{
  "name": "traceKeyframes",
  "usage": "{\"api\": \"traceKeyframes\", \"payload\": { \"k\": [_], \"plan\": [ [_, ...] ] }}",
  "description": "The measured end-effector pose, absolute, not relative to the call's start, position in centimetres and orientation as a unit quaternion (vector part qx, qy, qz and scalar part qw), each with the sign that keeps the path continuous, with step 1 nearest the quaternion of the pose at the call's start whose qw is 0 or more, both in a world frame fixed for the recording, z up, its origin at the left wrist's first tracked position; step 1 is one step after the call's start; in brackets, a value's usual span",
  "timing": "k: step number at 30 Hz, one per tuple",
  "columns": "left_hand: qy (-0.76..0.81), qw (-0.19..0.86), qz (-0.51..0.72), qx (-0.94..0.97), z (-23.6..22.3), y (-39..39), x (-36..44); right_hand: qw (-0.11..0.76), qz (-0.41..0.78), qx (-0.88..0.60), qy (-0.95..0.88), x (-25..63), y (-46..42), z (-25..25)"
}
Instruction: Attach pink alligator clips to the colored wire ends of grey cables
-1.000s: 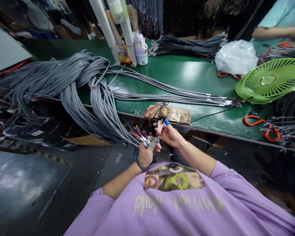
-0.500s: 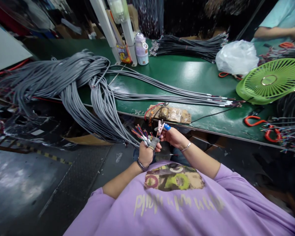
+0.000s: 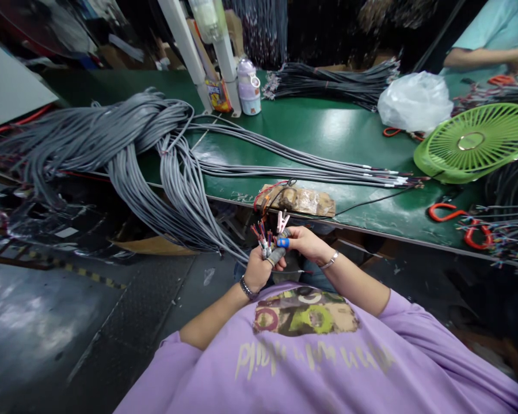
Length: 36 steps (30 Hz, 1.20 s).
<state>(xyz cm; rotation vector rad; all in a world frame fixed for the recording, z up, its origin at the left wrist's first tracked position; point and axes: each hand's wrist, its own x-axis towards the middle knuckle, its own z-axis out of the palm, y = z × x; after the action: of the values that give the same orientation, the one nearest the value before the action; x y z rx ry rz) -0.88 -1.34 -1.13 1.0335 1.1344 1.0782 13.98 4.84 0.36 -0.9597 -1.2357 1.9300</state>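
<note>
My left hand is closed around the ends of several grey cables, whose thin coloured wires fan out above the fist. Grey covering wraps its thumb. My right hand pinches at those wires from the right, close against the left thumb. It has a blue band and a grey cover on its fingers; the exact wires between them are hidden. A pink clip stands just above the right fingertips; what it is fixed to is unclear. Behind it, a taped wooden block sits at the bench edge.
A large grey cable bundle drapes over the green bench, and more cables with white-banded ends lie across it. A bottle, a plastic bag, a green fan and red hooks are around. Another person's arm shows top right.
My right hand has closed in on the wires, its fingers curling down beside the left thumb. The wire ends have shifted slightly right and stand more upright.
</note>
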Motion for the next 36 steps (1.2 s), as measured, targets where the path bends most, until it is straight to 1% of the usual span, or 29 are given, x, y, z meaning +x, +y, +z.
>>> {"api": "traceKeyframes", "payload": {
  "k": [3,6,8,10,12,15,17,18,23,26,30,36],
  "plan": [
    [0.483,0.586,0.495,0.423,-0.8,-1.3,-0.9,0.333,0.772,-0.341,-0.420,14.4,5.1,-0.3],
    [0.476,0.582,0.526,0.398,-0.5,-1.3,-0.8,0.346,0.823,-0.308,-0.327,14.8,5.7,-1.1],
    [0.472,0.587,0.533,0.384,-0.3,-1.2,-0.7,0.349,0.838,-0.313,-0.278,14.8,6.2,-1.4],
    [0.470,0.593,0.535,0.377,-0.1,-1.1,-0.6,0.353,0.835,-0.324,-0.270,14.4,6.7,-1.4],
    [0.473,0.596,0.530,0.375,0.0,-0.9,-0.5,0.385,0.802,-0.336,-0.309,13.8,6.9,-1.2],
    [0.479,0.598,0.525,0.370,0.2,-0.6,-0.3,0.466,0.688,-0.382,-0.404,12.9,6.8,-0.8],
    [0.477,0.600,0.527,0.367,0.3,-0.5,-0.2,0.489,0.641,-0.404,-0.432,12.5,6.7,-0.7],
    [0.475,0.601,0.528,0.367,0.2,-0.4,-0.1,0.488,0.648,-0.401,-0.425,12.3,6.7,-0.8],
    [0.470,0.605,0.525,0.371,-0.1,-0.3,0.1,0.446,0.783,-0.333,-0.278,11.6,7.0,-1.0],
    [0.475,0.608,0.519,0.368,-0.4,-0.3,0.1,0.461,0.792,-0.327,-0.232,11.1,7.2,-1.0],
    [0.485,0.609,0.513,0.361,-0.7,-0.2,0.1,0.477,0.786,-0.326,-0.219,10.8,7.2,-0.9],
    [0.484,0.600,0.528,0.356,-0.3,-0.3,0.1,0.465,0.799,-0.318,-0.211,10.9,7.0,-1.2]
  ]
}}
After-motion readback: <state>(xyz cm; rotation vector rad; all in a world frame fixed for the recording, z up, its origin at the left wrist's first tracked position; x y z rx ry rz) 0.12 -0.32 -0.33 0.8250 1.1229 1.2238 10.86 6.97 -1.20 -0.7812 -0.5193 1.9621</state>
